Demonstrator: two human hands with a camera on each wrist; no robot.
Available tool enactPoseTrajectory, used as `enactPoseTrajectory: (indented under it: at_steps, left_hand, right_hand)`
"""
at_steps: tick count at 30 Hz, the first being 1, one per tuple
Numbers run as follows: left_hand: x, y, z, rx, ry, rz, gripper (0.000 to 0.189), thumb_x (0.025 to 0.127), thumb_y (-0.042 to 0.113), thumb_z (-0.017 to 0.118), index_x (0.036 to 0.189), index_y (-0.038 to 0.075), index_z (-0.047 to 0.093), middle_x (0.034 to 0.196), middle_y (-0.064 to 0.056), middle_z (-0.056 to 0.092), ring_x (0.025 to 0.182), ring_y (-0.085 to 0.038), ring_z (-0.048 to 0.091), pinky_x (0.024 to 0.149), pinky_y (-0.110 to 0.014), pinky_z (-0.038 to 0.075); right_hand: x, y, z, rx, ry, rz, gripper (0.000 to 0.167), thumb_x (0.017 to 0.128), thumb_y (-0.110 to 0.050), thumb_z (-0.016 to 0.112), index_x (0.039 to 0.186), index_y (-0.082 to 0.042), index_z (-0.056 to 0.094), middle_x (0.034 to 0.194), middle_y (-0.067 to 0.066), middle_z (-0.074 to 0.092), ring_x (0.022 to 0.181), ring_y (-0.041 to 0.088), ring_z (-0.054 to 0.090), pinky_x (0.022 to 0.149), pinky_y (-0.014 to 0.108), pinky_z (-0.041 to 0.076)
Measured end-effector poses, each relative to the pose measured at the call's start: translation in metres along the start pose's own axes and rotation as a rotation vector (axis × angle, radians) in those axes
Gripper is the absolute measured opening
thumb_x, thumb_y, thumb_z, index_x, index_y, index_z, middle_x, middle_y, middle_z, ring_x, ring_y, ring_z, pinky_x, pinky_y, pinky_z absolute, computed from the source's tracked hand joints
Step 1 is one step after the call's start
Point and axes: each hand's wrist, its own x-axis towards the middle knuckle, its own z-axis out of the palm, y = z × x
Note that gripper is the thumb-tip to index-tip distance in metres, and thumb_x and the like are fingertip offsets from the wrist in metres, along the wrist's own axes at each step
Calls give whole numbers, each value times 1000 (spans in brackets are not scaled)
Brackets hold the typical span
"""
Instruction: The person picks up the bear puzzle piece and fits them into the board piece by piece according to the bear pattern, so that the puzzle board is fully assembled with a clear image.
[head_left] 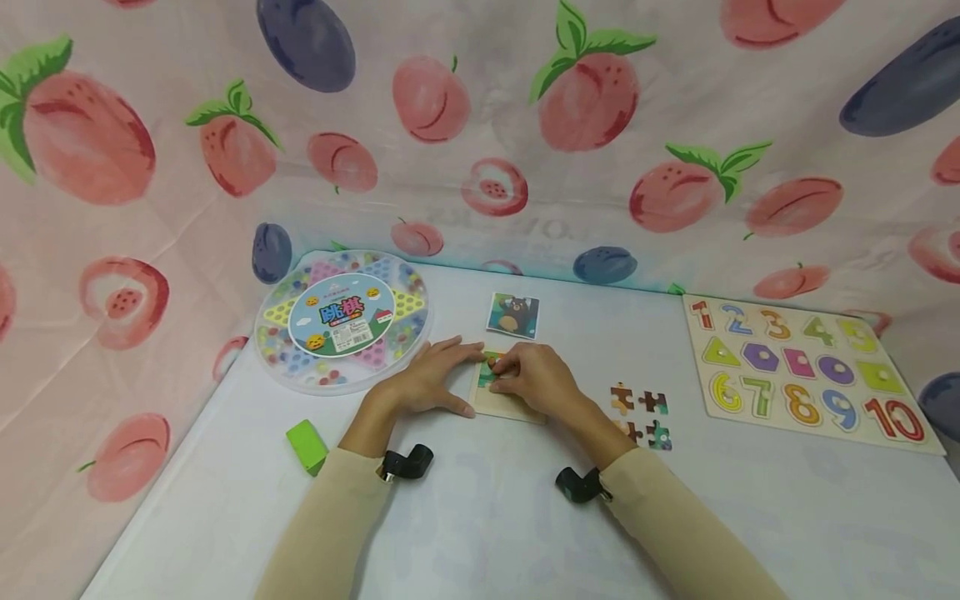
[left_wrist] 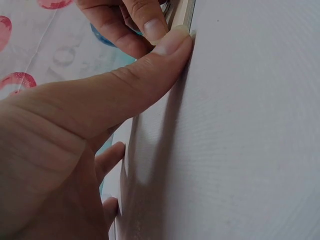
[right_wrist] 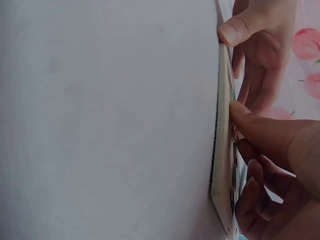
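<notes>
A small wooden puzzle board (head_left: 512,407) with green and orange pieces in its upper left lies flat on the white table. My left hand (head_left: 427,379) spreads along the board's left side, its thumb at the near left corner and a fingertip by the far one. Over the board, my right hand (head_left: 543,381) pinches a small brown puzzle piece (head_left: 492,362), mostly hidden by the fingertips. In the right wrist view the board's edge (right_wrist: 219,165) runs past the right thumb. Several loose jigsaw pieces (head_left: 622,398) lie right of the right hand.
A square bear picture card (head_left: 513,316) lies beyond the board. At the left are a round Chinese checkers box (head_left: 341,321) and a green block (head_left: 307,447). A number and shape board (head_left: 813,371) lies at the right. Fruit-print cloth (head_left: 495,125) hangs behind the table.
</notes>
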Motion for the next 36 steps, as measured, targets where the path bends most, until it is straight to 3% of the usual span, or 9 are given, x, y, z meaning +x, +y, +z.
enactPoseTrajectory:
  at_steps: [14, 24, 33, 36]
  left_hand:
    - [0, -1, 0, -6, -4, 14, 82, 79, 33, 87, 151, 18, 50, 168, 0, 35, 162, -32, 14, 129, -65, 2]
    - [-2, 1, -1, 18, -37, 10, 83, 81, 36, 85, 154, 23, 47, 170, 3, 30, 163, -29, 8, 129, -64, -3]
    - [-3, 0, -2, 66, -54, 32, 77, 83, 38, 82, 151, 28, 50, 171, 1, 27, 163, -33, 8, 128, -67, -1]
    - [-3, 1, -3, 73, -60, 30, 76, 83, 39, 82, 152, 29, 49, 171, 2, 26, 163, -33, 8, 128, -67, -1]
  right_hand:
    - [1, 6, -2, 44, -11, -78, 24, 83, -22, 85, 104, -9, 81, 97, 6, 74, 79, 11, 58, 68, 20, 46]
    - [1, 13, -4, 76, -34, -36, 29, 84, -24, 84, 109, -11, 79, 99, 5, 73, 82, 11, 61, 69, 21, 49]
    - [2, 13, -3, 75, -16, -38, 29, 82, -24, 86, 105, -9, 80, 95, 6, 73, 80, 10, 62, 68, 22, 51]
    - [2, 14, -3, 63, -6, -47, 23, 82, -25, 86, 98, -10, 81, 92, 5, 73, 79, 10, 62, 68, 21, 50]
